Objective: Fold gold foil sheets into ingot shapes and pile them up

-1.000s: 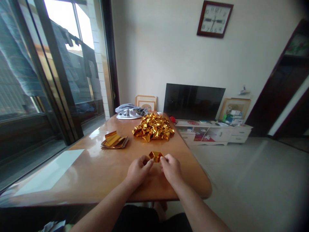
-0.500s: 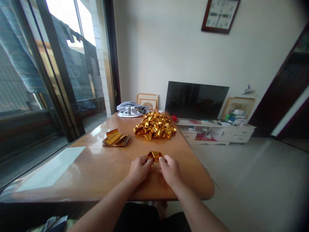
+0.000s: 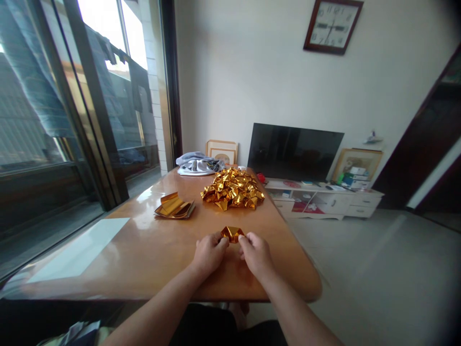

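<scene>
Head view: your left hand (image 3: 208,252) and right hand (image 3: 256,253) meet over the near middle of the tabletop (image 3: 144,250), each pinching one end of a small folded gold foil piece (image 3: 232,234). The piece sits between your fingertips, just above the wood; whether it touches the surface cannot be told. Compared with the pictures from a second ago, your hands and the piece hold almost the same place and grip; the view alone has shifted slightly. The fold looks much the same, so the work on this piece appears to be at a fine pinching stage, with no large move under way.

Beyond your hands, a heap of finished gold pieces (image 3: 232,188) lies toward the far end of the tabletop. To its left, well apart from your hands, rests a stack of flat gold sheets (image 3: 175,207). A grey cloth bundle (image 3: 197,165) lies at the far edge.
</scene>
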`<state>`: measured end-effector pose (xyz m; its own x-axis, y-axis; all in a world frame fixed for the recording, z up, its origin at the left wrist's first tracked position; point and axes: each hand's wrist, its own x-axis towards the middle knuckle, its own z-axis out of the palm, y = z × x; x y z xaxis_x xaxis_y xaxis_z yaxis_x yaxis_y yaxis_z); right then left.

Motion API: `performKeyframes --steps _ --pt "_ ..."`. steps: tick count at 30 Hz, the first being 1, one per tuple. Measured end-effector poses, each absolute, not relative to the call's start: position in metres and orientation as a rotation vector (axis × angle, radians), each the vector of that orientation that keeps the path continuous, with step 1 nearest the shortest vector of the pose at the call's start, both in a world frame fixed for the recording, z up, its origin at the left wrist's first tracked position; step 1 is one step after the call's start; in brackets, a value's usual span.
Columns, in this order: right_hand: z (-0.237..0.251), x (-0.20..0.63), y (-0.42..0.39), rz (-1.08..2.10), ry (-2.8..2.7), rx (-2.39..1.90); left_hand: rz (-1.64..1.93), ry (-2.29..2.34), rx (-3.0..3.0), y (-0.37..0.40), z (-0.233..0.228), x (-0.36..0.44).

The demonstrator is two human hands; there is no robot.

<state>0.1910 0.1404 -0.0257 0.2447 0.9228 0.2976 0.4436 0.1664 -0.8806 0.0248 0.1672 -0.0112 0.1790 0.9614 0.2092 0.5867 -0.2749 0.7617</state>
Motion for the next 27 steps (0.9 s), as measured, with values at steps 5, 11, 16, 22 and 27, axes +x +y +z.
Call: performKeyframes --steps 5,11,16,22,27 --pt "-0.015 0.201 0.145 0.589 -1.332 -1.393 0.909 1.511 1.900 0.174 -0.004 0.022" --pt "-0.014 0.200 0.149 0.672 -1.381 -1.423 0.915 1.514 1.920 0.180 -0.003 0.023" --pt "-0.027 0.192 0.151 0.592 -1.355 -1.449 0.885 1.523 1.934 0.179 -0.007 0.027" --pt "-0.034 0.191 0.151 0.656 -1.322 -1.454 0.906 1.514 1.895 0.180 -0.011 0.026" --pt "-0.025 0.191 0.151 0.855 -1.184 -1.425 0.982 1.380 1.850 0.183 -0.015 0.027"
